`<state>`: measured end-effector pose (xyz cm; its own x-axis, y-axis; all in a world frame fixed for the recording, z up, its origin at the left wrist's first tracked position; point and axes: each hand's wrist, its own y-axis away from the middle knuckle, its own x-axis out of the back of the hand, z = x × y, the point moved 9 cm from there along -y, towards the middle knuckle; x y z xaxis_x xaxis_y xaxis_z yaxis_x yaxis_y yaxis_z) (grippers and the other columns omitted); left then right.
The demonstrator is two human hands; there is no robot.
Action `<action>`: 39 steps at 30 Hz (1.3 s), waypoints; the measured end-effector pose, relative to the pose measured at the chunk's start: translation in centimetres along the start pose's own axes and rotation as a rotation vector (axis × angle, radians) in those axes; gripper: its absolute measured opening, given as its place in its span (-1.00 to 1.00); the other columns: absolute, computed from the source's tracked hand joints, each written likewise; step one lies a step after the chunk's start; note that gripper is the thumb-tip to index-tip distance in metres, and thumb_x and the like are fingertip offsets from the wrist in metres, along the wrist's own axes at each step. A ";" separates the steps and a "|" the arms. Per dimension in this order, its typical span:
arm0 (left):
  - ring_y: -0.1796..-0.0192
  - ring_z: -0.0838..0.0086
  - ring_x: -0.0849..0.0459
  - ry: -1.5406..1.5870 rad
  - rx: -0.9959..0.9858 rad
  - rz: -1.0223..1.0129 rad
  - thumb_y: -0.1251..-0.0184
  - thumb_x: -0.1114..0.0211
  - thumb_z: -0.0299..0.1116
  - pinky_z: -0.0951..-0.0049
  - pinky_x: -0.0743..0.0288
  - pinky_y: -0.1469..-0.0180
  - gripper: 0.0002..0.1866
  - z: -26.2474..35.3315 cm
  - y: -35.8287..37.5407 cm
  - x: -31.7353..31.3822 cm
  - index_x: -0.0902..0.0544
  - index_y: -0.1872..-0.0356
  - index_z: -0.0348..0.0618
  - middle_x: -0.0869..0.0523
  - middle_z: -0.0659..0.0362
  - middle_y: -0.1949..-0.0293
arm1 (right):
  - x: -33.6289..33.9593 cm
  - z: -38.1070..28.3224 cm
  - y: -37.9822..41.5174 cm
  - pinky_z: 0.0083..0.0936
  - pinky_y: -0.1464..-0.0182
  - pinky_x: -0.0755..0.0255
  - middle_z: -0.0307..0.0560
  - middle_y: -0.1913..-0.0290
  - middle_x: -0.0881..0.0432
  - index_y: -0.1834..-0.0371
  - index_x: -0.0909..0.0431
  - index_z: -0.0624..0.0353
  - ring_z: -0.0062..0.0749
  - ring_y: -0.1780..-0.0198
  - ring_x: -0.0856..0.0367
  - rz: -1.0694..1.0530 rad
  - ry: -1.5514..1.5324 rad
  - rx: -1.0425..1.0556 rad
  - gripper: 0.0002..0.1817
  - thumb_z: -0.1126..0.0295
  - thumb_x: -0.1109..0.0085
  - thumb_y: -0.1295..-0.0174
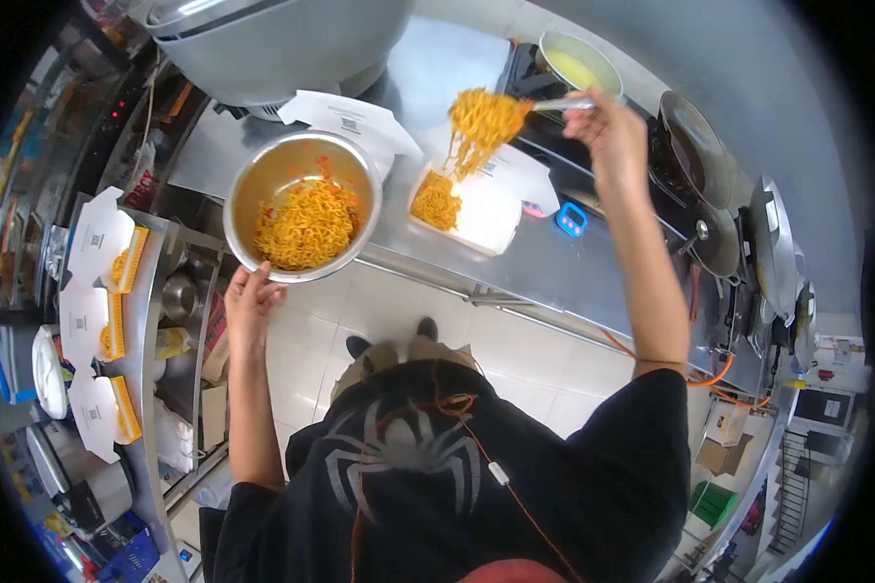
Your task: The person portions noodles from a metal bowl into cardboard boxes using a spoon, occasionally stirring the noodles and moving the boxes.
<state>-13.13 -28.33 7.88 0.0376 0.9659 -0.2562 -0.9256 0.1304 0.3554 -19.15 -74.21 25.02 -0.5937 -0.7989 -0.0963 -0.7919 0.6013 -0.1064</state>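
My left hand (251, 296) grips the near rim of a round metal mixing bowl (360, 233). Seasoned noodles (306, 228) lie inside it, with red bits on the wall. In my right hand (603, 131) is a metal-handled utensil (561, 104); its head is hidden under a clump of noodles (486, 121). Strands from that clump hang over an open white takeaway box (493, 222). A smaller portion of noodles (436, 202) sits in the box's left side, and its lid is folded back.
Another open box (350, 121) stands behind the bowl. Several filled boxes (112, 325) line the left counter. A blue timer (572, 220), a pot with yellow liquid (578, 66) and pans (715, 233) are at right. A large grey cooker (282, 53) is at back left.
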 end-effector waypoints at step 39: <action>0.49 0.70 -0.59 -0.048 0.051 0.105 -0.21 -0.19 -0.39 0.78 -0.38 0.45 -0.79 -1.1 1.4 6.0 -0.52 0.15 -0.16 -0.64 0.30 0.40 | -2.6 16.3 8.1 -0.39 0.35 -0.39 0.03 0.41 -0.57 0.35 -0.54 0.32 -0.19 0.40 -0.53 0.032 0.821 0.616 -0.88 0.48 -0.05 -0.16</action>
<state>-14.56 -22.65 5.86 -0.0394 0.9843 -0.1721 -0.9049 0.0379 0.4240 -21.71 -67.03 8.28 -0.7115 -0.4059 0.5736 -0.7002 0.3403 -0.6277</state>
